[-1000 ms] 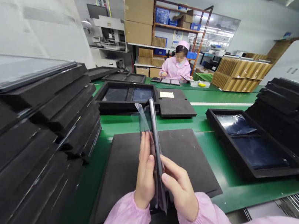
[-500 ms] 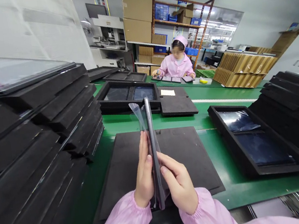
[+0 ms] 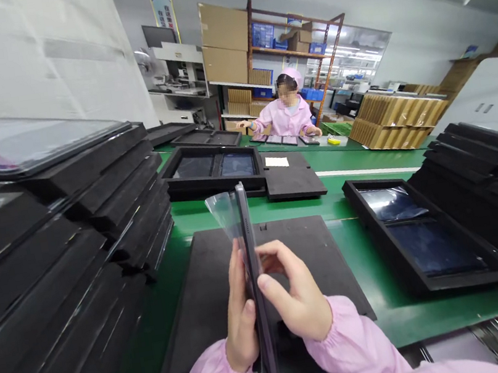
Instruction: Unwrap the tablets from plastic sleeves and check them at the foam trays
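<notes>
A thin dark tablet (image 3: 252, 261) stands on edge, seen side-on, above a black foam board (image 3: 305, 246). Clear film (image 3: 223, 210) sticks out from its upper left side. My left hand (image 3: 240, 312) lies flat along the tablet's left face, over the film, and supports it. On the opposite side my right hand (image 3: 295, 289) has its thumb and fingertips at the tablet's right face, fingers curled. Whether the right fingertips pinch film or only touch the tablet is hard to make out.
Black foam trays are stacked at left (image 3: 74, 237) and right (image 3: 486, 176). Open trays with tablets lie at back left (image 3: 216, 185) and right (image 3: 425, 235). Across the green bench (image 3: 335, 198) a person in pink (image 3: 285, 115) sits behind several devices; cardboard dividers (image 3: 395, 118) stand beside.
The tablet is slightly lower and nearer, and its film fans out wider to the left. My right hand's fingers have bent more. The person opposite has moved a hand outward.
</notes>
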Available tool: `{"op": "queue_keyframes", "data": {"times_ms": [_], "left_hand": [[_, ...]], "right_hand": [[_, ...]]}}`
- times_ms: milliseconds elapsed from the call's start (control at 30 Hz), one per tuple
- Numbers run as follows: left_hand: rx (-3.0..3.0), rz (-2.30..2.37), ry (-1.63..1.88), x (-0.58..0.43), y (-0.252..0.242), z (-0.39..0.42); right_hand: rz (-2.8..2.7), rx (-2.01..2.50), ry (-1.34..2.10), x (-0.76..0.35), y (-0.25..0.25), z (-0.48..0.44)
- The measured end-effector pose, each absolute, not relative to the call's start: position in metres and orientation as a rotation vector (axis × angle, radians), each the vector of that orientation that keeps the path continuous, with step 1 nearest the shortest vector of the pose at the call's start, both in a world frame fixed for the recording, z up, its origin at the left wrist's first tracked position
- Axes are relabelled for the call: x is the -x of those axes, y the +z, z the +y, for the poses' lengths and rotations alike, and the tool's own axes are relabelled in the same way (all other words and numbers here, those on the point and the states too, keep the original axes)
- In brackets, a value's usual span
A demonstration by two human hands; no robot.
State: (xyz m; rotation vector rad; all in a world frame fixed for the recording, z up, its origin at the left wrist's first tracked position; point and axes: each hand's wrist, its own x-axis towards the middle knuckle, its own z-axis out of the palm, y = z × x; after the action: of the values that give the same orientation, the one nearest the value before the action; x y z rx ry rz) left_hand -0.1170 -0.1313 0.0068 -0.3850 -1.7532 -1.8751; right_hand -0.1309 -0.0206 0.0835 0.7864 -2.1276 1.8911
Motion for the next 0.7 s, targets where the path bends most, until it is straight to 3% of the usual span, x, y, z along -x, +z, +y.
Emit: {"op": "queue_keyframes", "data": {"times_ms": [333, 700], "left_hand": [[0.599, -1.810, -1.973, 0.119, -0.003, -0.142], [0.397, -1.768, -2.103, 0.147, 0.017, -0.139]], "right_hand": [[-2.102, -0.912, 2.362, 0.181, 0.133, -0.020], [-2.208, -0.635, 2.331, 0.246, 0.121, -0.050]]}}
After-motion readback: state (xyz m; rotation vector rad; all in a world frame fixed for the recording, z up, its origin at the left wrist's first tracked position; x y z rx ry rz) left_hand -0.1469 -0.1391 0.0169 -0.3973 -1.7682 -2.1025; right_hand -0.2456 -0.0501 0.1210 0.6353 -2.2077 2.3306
